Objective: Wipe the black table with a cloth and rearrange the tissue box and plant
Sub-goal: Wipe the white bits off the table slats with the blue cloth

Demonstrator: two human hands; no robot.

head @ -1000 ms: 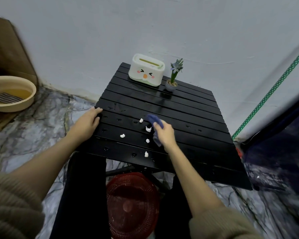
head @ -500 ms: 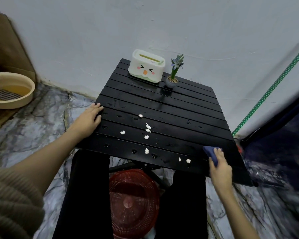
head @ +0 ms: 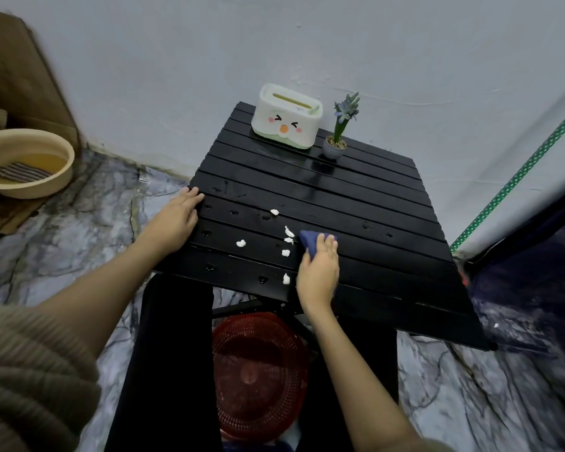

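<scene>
Near the tabletop [head: 356, 197] front edge: wiping step; our right hand [head: 318, 272] clasps cloth [head: 310, 241]; left hand [head: 173, 220] flat, empty; next, we sweep white crumbs [head: 286, 252].

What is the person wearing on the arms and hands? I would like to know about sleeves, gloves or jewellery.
Both hands are bare: the left hand and the right hand show no gloves, rings or watch. The forearms are uncovered. A ribbed, knitted olive-brown sleeve is pushed up the left arm; a matching cuff barely shows on the right.

Dim, even light; wide-angle bending, blurred right edge.
</scene>
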